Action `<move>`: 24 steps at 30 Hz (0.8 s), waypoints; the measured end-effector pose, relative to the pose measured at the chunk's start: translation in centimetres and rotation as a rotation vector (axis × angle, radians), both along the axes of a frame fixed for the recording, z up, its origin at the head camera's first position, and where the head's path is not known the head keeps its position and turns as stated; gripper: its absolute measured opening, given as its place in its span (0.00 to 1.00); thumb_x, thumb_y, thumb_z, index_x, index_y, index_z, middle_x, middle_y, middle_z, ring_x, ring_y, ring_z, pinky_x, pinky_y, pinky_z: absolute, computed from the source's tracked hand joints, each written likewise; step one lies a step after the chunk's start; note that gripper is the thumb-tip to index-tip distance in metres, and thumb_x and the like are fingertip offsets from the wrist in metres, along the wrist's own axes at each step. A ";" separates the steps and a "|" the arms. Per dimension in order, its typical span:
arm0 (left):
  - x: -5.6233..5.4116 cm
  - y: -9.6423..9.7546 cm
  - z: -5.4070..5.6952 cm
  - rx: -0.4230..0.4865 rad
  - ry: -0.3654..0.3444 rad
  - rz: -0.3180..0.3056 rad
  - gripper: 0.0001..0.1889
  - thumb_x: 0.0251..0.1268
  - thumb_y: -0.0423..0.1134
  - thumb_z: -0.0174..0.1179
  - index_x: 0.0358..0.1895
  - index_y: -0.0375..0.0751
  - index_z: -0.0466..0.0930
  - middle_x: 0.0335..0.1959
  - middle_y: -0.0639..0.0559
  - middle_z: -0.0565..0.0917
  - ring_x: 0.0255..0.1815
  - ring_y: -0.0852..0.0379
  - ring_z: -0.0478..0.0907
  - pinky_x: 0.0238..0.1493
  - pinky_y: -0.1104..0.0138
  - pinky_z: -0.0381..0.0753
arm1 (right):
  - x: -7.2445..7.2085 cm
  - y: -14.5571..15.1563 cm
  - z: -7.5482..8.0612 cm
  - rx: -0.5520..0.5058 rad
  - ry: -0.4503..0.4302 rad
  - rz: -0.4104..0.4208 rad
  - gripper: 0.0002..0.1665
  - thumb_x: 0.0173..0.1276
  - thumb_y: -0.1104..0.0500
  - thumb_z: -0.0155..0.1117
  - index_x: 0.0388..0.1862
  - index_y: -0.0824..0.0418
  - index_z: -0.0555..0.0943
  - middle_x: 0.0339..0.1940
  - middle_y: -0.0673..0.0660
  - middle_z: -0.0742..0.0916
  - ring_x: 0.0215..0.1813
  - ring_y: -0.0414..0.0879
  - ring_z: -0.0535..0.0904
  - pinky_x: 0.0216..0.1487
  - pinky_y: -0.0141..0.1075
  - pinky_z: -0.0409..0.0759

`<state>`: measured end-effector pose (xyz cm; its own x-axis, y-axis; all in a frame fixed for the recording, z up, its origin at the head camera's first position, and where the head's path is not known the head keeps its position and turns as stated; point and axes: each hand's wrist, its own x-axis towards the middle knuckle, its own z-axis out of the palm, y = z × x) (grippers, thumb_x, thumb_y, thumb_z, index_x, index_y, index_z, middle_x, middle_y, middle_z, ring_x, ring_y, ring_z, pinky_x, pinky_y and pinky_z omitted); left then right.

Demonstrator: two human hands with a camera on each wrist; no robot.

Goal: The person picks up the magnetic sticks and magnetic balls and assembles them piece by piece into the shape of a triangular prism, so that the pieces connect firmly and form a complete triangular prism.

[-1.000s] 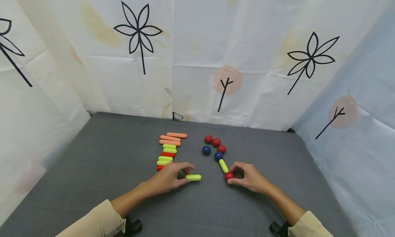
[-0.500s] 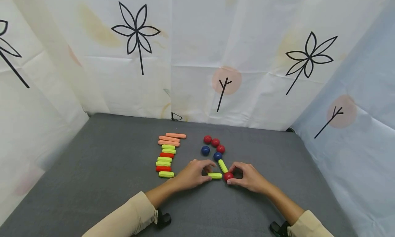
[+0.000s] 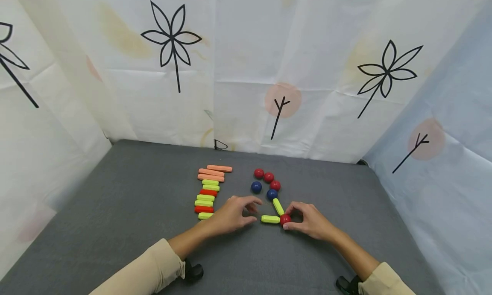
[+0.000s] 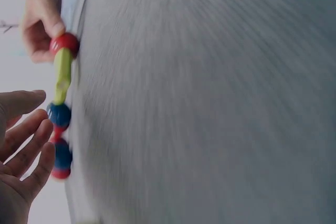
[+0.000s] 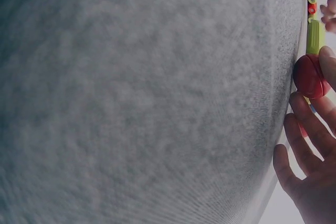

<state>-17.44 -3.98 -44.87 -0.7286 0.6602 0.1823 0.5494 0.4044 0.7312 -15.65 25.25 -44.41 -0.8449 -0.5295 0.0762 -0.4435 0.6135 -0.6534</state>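
My right hand (image 3: 309,221) pinches a red ball (image 3: 285,219) between thumb and fingers, low on the grey table. Two yellow-green rods meet that ball: one rod (image 3: 270,219) points left from it, the other (image 3: 278,206) runs up and away to a blue ball (image 3: 272,194). Left of the free rod end, my left hand (image 3: 233,216) holds nothing, thumb and fingers spread apart. In the left wrist view the fingers (image 4: 31,142) of that hand appear relaxed, and the red ball (image 4: 65,44) sits in the other hand's grip.
A column of short yellow-green and red rods (image 3: 204,203) lies left of centre, with several longer orange rods (image 3: 211,175) at its far end. Several red balls (image 3: 269,177) and another blue ball (image 3: 256,187) rest farther back. A printed white cloth (image 3: 246,73) stands behind the table.
My left hand brought a yellow-green rod rightward to the red ball, let it go there, and drew back a little to the left. The right hand stayed on the ball.
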 end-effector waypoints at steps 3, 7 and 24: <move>0.0 -2.2 0.5 0.004 0.033 0.048 0.24 0.60 0.32 0.71 0.60 0.38 0.79 0.44 0.49 0.88 0.44 0.61 0.83 0.48 0.64 0.82 | 0.0 0.0 0.0 0.004 -0.001 -0.002 0.16 0.61 0.49 0.76 0.42 0.53 0.82 0.37 0.44 0.84 0.38 0.45 0.76 0.39 0.34 0.73; 0.2 -5.2 1.0 0.013 0.079 0.116 0.25 0.57 0.31 0.72 0.60 0.37 0.79 0.43 0.48 0.88 0.43 0.57 0.84 0.44 0.63 0.83 | -0.1 0.0 0.0 0.007 -0.007 -0.005 0.16 0.60 0.49 0.76 0.42 0.53 0.82 0.37 0.43 0.84 0.38 0.46 0.76 0.39 0.34 0.73; 1.1 -13.1 0.0 -0.076 0.063 0.147 0.20 0.56 0.33 0.73 0.53 0.42 0.83 0.39 0.58 0.88 0.40 0.64 0.84 0.42 0.64 0.83 | 0.0 -0.2 0.1 0.016 -0.004 -0.007 0.16 0.60 0.48 0.76 0.42 0.53 0.82 0.37 0.44 0.84 0.38 0.44 0.76 0.40 0.34 0.73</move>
